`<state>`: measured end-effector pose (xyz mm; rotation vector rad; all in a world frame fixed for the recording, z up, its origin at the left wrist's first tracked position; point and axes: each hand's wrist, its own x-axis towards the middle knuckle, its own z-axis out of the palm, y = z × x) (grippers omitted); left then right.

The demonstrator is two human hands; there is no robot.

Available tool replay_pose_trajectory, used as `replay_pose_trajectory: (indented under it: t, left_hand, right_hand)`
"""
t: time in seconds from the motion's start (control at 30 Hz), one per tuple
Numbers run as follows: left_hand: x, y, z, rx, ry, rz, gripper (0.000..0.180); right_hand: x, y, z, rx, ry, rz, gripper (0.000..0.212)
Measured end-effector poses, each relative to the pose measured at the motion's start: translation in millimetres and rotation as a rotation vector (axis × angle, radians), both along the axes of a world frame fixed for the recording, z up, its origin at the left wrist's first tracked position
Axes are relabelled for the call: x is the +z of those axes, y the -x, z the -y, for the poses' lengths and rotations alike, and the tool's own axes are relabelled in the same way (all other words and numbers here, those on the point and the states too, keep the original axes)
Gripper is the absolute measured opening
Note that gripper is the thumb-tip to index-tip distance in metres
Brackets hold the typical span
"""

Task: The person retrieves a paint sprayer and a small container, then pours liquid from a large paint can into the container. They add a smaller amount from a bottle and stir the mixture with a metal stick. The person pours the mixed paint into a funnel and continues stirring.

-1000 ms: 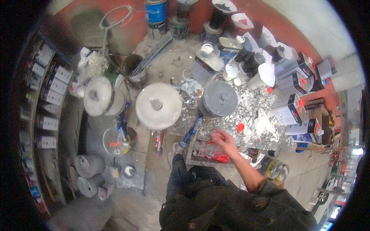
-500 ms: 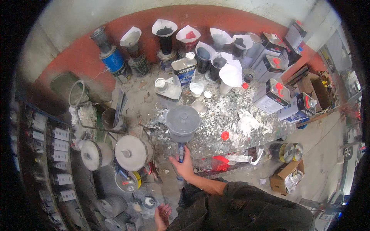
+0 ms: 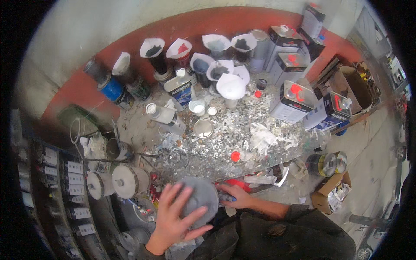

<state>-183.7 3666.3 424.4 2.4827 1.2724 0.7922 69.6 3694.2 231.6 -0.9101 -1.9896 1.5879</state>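
A grey plastic spray gun cup with a round top is held in front of my body, off the bench. My right hand wraps round the blue and dark handle of the spray gun, to the right of the cup. Over the cup's left side is my left hand, its fingers spread and slightly blurred. Whether its fingers press on the cup or only hover there, I cannot tell. The left hand hides much of the cup's near side.
A paint-spattered bench carries a thinner bottle, a white cup, a round tin lid and a red cap. Paper-strainer cups and metal cans stand behind. Lidded pots are at left, a cardboard box at right.
The spray gun has come off the bench toward my body, its handle now pointing right. My left hand has risen from the lower edge to the cup. The view has shifted.
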Motion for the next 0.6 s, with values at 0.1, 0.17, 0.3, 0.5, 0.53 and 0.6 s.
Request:
replay_pose_trajectory:
  t: [0.1,0.17,0.3,0.5,0.53,0.6]
  left_hand:
    - [18,-34,-23,-0.286,0.095,-0.091,0.067]
    - [23,-52,-27,-0.431,0.092,-0.115,0.065]
    - [26,-84,-28,-0.447,0.009,-0.172,0.064]
    - [11,-121,-44,0.23,-0.041,-0.203,0.068]
    - [15,-127,-46,0.279,-0.039,-0.18,0.065]
    - [8,-126,-55,0.362,0.081,0.063,0.062]
  right_hand:
    - [10,-51,1,0.088,-0.121,-0.038,0.057]
    - [6,-78,6,0.131,-0.161,-0.016,0.061]
    - [10,-110,14,0.128,-0.054,0.093,0.066]
    - [9,-87,29,-0.387,-0.034,0.236,0.06]
    - [11,-83,26,-0.43,0.0,0.254,0.06]
    - [4,-81,24,-0.507,-0.011,0.253,0.055]
